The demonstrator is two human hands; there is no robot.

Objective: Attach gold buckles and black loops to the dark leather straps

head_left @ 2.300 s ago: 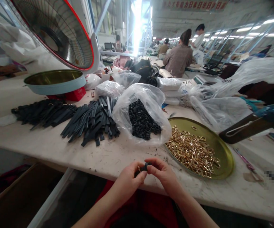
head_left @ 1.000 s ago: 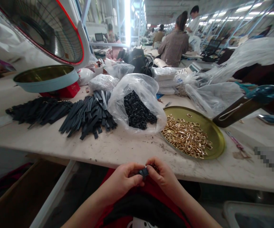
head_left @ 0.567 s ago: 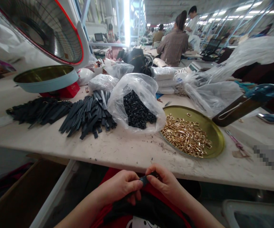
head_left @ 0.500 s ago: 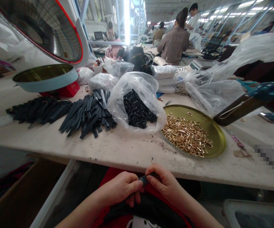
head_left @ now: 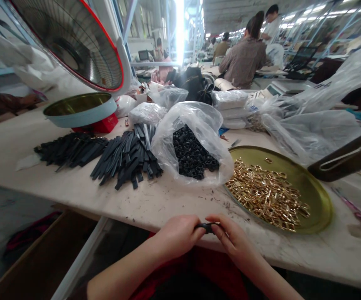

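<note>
A short black strap (head_left: 206,227) is stretched between my two hands at the table's front edge. My left hand (head_left: 179,233) is closed round its left end, the fingertips partly hidden. With thumb and fingers my right hand (head_left: 232,237) pinches the other end. Whether a metal piece sits on the strap I cannot make out. Beyond my hands, a clear plastic bag (head_left: 226,171) lies open with many small black loops (head_left: 193,154) inside. To its left is a pile of flat black strips (head_left: 127,156). Gold buckles (head_left: 268,196) are heaped on a round gold-coloured tray (head_left: 319,208) at the right.
A red-rimmed fan (head_left: 74,46) and a pale blue round pan (head_left: 83,116) stand at the back left. More black strips (head_left: 71,150) lie below the pan. A dark handle-like object (head_left: 346,160) overhangs the tray. Scissors (head_left: 354,208) lie far right. People (head_left: 244,54) sit behind.
Both hands have risen from over my lap to the table edge, still holding the black strap. The left hand has turned knuckles up. My view has shifted left.
</note>
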